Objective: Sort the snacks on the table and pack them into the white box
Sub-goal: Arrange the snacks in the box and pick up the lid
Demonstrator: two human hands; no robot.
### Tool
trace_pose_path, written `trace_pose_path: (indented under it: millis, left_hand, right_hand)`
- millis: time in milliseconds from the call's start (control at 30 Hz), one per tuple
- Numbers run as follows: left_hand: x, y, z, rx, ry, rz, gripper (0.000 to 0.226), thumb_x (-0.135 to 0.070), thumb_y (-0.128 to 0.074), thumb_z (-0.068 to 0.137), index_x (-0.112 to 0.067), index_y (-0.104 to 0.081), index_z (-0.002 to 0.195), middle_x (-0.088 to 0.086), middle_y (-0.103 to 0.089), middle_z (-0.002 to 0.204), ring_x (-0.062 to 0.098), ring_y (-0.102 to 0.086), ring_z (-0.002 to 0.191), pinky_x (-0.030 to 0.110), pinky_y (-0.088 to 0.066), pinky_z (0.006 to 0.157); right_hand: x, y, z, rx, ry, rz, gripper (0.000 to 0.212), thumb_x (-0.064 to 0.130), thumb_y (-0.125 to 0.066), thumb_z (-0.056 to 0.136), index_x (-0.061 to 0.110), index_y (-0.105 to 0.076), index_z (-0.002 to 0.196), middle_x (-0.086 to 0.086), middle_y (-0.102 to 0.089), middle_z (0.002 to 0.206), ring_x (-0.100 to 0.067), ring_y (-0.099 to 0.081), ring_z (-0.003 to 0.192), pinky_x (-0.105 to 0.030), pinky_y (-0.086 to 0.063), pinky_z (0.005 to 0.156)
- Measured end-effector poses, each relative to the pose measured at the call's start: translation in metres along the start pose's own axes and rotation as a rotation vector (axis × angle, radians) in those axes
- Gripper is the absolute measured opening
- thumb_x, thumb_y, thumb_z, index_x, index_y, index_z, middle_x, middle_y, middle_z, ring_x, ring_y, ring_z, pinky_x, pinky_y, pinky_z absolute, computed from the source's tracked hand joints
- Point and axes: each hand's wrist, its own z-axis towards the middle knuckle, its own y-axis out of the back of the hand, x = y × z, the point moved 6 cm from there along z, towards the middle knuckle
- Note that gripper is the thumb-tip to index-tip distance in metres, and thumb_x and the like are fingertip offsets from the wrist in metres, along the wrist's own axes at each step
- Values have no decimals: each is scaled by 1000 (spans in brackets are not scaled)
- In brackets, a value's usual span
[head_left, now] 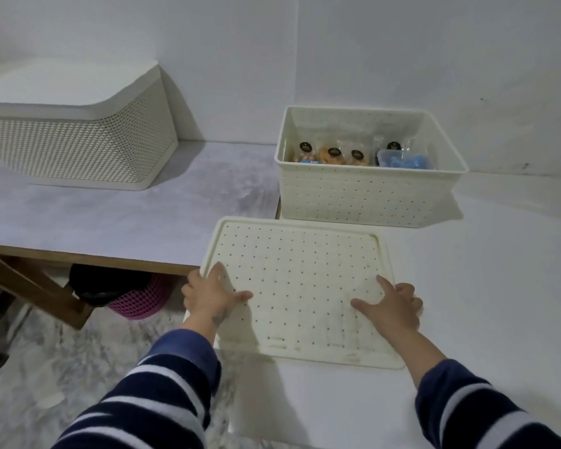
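A white perforated box stands open at the back of the white table. Inside it stand several clear snack bags with dark round labels, and a blue packet in a clear tub lies at the right. The box's white perforated lid lies flat in front of it, its left corner past the table's edge. My left hand grips the lid's left edge, thumb on top. My right hand holds the lid's right edge, index finger and thumb spread on its top.
A larger white woven box with its lid on sits on a grey-topped wooden table to the left. Under that table are a pink mesh basket and a dark object. The white table extends right.
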Motion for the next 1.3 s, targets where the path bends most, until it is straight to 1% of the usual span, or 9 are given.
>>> trace_pose_path:
  millis: [133,233,367,467,633,833,967,1100,1300]
  left_hand:
    - [5,8,-23,-86,-46,-155,89,-52,-81,64,-26,-35,135,16,-17,148,39,-25,129,52,-38,103]
    - [-3,24,-34,-154,-137,-266,96,-53,-80,64,-28,-30,141,12,-11,150,36,-18,134,51,-35,106]
    - [-40,61,-34,-269,-258,-296,99,-58,-77,64,-30,-26,143,9,-13,148,39,-19,134,54,-32,106]
    - [-80,92,-29,-329,-328,-292,98,-62,-74,64,-28,-27,142,11,-17,147,38,-20,134,55,-31,107]
    - [-148,124,-10,-377,-379,-233,97,-72,-67,64,-27,-30,140,16,-22,144,39,-24,132,53,-33,106]
    - [-233,122,34,-316,-358,-120,102,-80,-60,62,-28,-27,143,20,-22,145,40,-25,132,52,-34,104]
    - [-278,105,71,-236,-353,-76,95,-75,-63,65,-27,-31,140,19,-21,145,38,-23,132,49,-36,101]
    - [-304,84,111,-175,-335,-51,82,-74,-63,65,-26,-41,128,16,-28,136,35,-25,129,49,-38,97]
    - [-318,61,137,-199,-311,141,78,-83,-46,68,-27,-45,123,13,-38,124,32,-30,119,40,-41,86]
  right_hand:
    - [4,22,-20,-120,41,114,83,47,-76,73,31,-36,145,-3,-24,142,-28,-25,126,-41,-39,102]
    - [17,51,-34,-240,120,138,82,44,-76,73,32,-36,144,-1,-24,140,-27,-28,123,-38,-38,102]
    - [40,100,-38,-356,199,192,82,44,-76,74,33,-35,144,-2,-23,139,-28,-28,122,-42,-37,104]
    - [57,140,-30,-397,226,196,82,47,-73,75,33,-33,145,-1,-21,139,-28,-25,124,-39,-37,103]
    - [85,202,4,-376,231,246,85,48,-72,75,30,-30,147,0,-17,141,-27,-19,128,-37,-39,103]
    - [109,247,81,-310,184,176,97,56,-72,70,29,-23,149,-3,-12,144,-28,-18,133,-43,-35,107]
    - [114,251,141,-229,146,155,100,58,-72,69,28,-20,150,-5,-9,145,-29,-17,136,-45,-30,111]
    - [115,247,192,-172,133,109,98,61,-68,71,28,-21,150,-7,-11,146,-30,-20,137,-44,-31,111]
    - [114,234,236,-153,144,-45,93,75,-56,71,32,-26,148,-11,-17,147,-29,-19,138,-42,-27,113]
